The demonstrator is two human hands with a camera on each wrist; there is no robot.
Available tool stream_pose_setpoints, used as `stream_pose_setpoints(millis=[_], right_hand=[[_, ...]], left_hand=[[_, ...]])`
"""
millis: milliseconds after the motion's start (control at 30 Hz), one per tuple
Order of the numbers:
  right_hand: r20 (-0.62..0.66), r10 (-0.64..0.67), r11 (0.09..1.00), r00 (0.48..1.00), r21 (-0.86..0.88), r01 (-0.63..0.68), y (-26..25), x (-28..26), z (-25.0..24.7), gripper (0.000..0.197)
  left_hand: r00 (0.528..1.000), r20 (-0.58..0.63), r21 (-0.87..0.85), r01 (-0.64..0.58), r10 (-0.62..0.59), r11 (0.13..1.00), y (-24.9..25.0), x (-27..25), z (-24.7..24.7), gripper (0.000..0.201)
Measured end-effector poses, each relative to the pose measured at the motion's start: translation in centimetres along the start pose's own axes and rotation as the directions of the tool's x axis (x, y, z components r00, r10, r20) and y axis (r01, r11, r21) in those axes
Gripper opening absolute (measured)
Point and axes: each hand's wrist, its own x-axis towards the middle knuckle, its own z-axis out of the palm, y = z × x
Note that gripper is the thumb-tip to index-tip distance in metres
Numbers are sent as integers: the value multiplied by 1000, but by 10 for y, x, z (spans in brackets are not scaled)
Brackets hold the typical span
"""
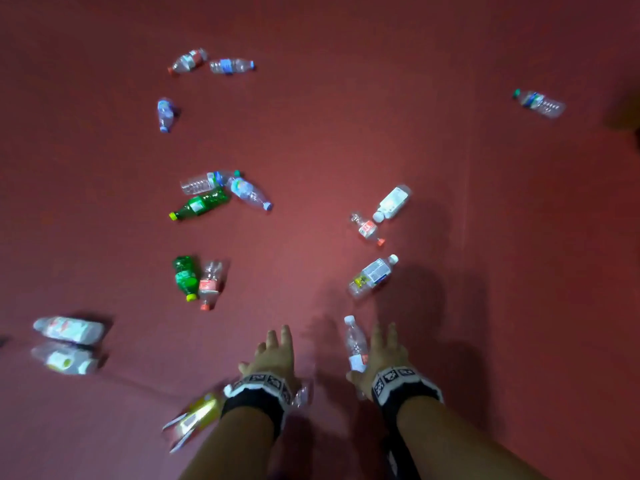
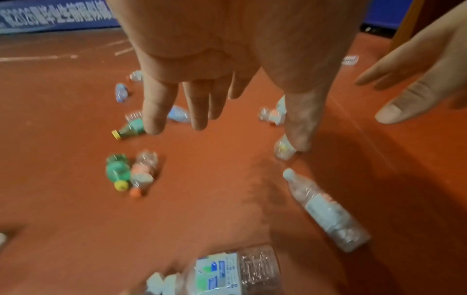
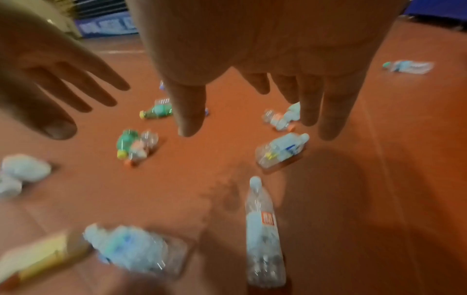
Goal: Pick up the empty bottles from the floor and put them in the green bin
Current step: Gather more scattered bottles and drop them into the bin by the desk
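Both my hands reach forward over the red floor (image 1: 346, 133) with fingers straight and nothing in them. My left hand (image 1: 268, 351) (image 2: 237, 87) hovers above a clear bottle with a blue and green label (image 2: 227, 273) (image 3: 134, 249). My right hand (image 1: 381, 351) (image 3: 255, 83) is just right of a slim clear bottle with a white cap and red label (image 1: 355, 342) (image 2: 326, 211) (image 3: 262, 229), which lies flat on the floor, apart from the fingers. No green bin is in view.
Several other empty bottles lie scattered: two green ones (image 1: 201, 204) (image 1: 185, 277), a white-labelled one (image 1: 372, 277) ahead of my right hand, two at the left (image 1: 69, 329), one far right (image 1: 540, 102). A yellow pack (image 1: 197, 415) lies by my left wrist.
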Motion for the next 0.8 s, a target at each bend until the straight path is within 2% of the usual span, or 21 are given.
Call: stream_pose_setpoints(millis=[100,200,267,333,400,467,567,633,700,800], right_hand=[[-10,-20,996,1000,-84,20,19,110,79,119],[8,30,993,1000,-115,-29,39,193,143,120],[34,63,995,997,-77,-60,48,226,175,122],[20,58,998,998,-29,-57,53,244,194,121],[2,37,999,999,-11,-37,56,243,198,115],[0,-5,1000,1000,-7,5,54,230,184,108],[-26,-64,998,998,3,64,47,187,138,104],[-62,-94,995,994,26,96,38,145,92,106],[-103,-96,993,990,60,103,30,95,35,111],[-168,-62,986,984,144,87,22,13,-63,114]], left_hand=[[994,114,132,-15,0,991,1,108,83,94],[983,185,282,-54,1,958,-3,182,145,76],[966,258,327,-117,30,938,-10,213,172,81],[945,294,302,-235,144,924,-22,230,185,97],[950,194,164,-277,244,947,-30,230,183,99],[984,15,-14,-176,176,984,-29,218,165,77],[992,-123,-166,-55,34,985,-9,184,116,69],[983,-182,-174,-60,28,983,7,145,71,70],[978,-201,-132,-83,56,988,28,92,19,84],[955,-260,-90,-170,142,981,65,0,-65,91]])
